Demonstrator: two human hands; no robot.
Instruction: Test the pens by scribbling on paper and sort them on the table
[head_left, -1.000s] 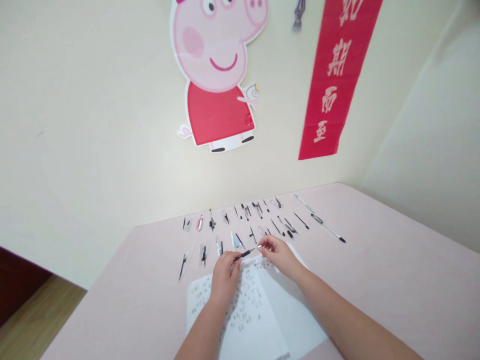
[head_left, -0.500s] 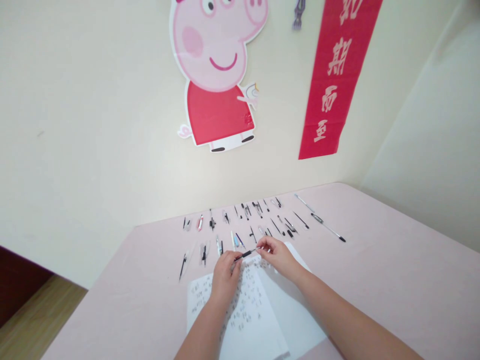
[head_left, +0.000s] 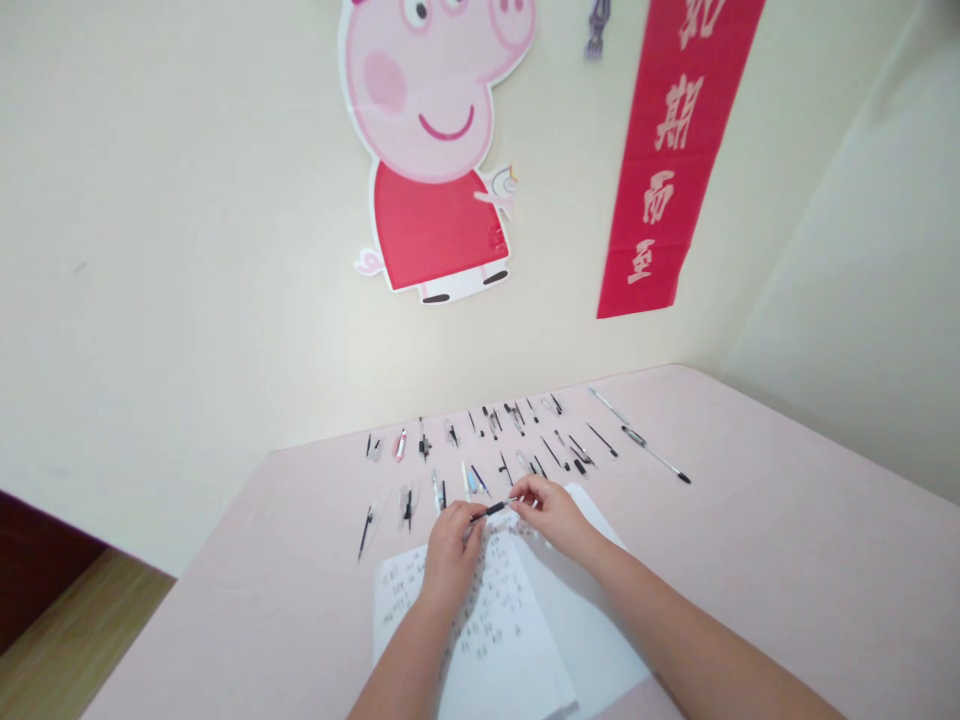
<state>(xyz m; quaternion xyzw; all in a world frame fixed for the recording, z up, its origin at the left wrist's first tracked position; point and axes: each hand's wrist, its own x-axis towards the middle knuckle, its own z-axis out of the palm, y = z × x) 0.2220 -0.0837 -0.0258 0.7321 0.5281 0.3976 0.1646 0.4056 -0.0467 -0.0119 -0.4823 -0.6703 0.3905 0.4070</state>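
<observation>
Pen (head_left: 491, 510) slightly lower, between both hands' grips.

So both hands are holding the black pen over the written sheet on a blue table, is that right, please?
Not quite: the table is pale pink, not blue, as the head view shows. Both the left hand and right hand do hold the black pen over the written sheet.

Above the written sheet of paper (head_left: 480, 620), the left hand (head_left: 450, 550) and right hand (head_left: 555, 512) pinch opposite ends of a black pen (head_left: 491, 510), with rows of pen parts (head_left: 517, 440) laid out just beyond the paper on the pink table (head_left: 787, 560).
</observation>
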